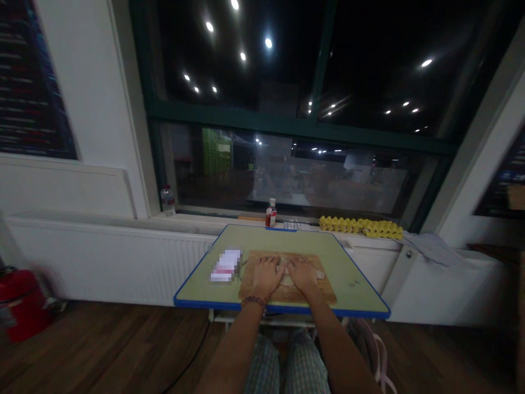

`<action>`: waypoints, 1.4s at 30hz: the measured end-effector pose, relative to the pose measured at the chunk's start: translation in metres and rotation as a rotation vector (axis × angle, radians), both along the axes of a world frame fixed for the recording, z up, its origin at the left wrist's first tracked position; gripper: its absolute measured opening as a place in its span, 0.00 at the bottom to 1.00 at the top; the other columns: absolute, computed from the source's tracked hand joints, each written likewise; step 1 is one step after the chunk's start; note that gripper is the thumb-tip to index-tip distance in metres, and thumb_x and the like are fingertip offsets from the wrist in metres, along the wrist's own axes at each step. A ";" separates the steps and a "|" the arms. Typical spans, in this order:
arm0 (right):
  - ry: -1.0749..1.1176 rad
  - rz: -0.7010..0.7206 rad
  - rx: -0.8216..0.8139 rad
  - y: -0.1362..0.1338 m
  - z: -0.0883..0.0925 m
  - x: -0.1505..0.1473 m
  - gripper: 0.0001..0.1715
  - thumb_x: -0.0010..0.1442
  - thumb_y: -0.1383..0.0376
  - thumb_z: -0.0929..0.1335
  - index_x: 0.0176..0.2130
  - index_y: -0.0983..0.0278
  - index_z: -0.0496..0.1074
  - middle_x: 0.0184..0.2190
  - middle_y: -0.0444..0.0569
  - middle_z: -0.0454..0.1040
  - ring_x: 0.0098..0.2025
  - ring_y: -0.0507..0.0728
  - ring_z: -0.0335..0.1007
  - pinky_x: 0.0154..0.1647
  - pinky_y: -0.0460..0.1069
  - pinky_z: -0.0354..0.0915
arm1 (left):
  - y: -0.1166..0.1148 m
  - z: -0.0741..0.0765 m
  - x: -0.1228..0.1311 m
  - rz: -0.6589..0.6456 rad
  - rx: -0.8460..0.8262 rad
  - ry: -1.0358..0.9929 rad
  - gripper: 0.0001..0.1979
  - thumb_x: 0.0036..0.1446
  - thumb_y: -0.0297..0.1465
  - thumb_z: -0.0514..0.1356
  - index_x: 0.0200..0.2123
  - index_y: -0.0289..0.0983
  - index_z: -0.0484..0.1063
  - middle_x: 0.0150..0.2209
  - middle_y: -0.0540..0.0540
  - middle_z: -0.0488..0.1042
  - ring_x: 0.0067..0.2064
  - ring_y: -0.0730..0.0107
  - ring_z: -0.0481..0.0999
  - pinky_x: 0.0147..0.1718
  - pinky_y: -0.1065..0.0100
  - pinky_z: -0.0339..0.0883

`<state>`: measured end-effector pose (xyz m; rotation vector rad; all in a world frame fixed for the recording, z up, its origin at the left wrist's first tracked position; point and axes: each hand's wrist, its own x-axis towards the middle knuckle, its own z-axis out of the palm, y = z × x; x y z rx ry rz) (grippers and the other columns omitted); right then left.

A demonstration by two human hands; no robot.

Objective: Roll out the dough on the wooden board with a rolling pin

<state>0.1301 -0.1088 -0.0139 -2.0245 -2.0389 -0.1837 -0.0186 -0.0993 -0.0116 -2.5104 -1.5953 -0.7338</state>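
A wooden board (328, 293) lies on the small table in front of me. My left hand (267, 274) rests palm down over its left half, fingers stretched forward. Beside it, my right hand (302, 274) also lies palm down, fingers spread, and the two thumbs come close together. Between the hands a flat pale piece that looks like dough (286, 280) shows on the wood. A short pale end (320, 274) sticks out to the right of my right hand; it may belong to a rod under the palms, but they hide the rest.
A phone-like blurred rectangle (225, 266) lies on the green, blue-edged table (197, 293), left of the board. On the sill behind stand a red-labelled bottle (270, 214), yellow egg trays (361, 226) and a clear bottle (167, 201). A fire extinguisher (22, 303) is at far left.
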 end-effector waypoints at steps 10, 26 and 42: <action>0.029 -0.010 0.133 -0.020 0.000 -0.007 0.25 0.70 0.61 0.56 0.53 0.64 0.75 0.53 0.54 0.76 0.55 0.60 0.69 0.58 0.52 0.55 | -0.004 0.001 0.000 0.088 0.082 -0.027 0.19 0.67 0.33 0.48 0.54 0.36 0.72 0.54 0.41 0.76 0.55 0.58 0.73 0.57 0.58 0.59; 0.018 -0.074 0.190 -0.026 0.001 -0.010 0.21 0.69 0.63 0.59 0.46 0.66 0.78 0.44 0.57 0.79 0.51 0.61 0.71 0.54 0.52 0.58 | 0.003 -0.005 0.001 0.068 -0.005 -0.036 0.20 0.66 0.31 0.50 0.55 0.32 0.72 0.55 0.40 0.76 0.56 0.59 0.73 0.57 0.59 0.61; -0.053 -0.049 0.200 -0.025 -0.002 -0.007 0.20 0.69 0.66 0.58 0.43 0.67 0.78 0.42 0.57 0.79 0.48 0.60 0.72 0.51 0.52 0.61 | 0.000 -0.001 0.001 0.081 0.000 0.007 0.17 0.66 0.31 0.49 0.47 0.34 0.75 0.50 0.41 0.78 0.52 0.59 0.75 0.55 0.59 0.62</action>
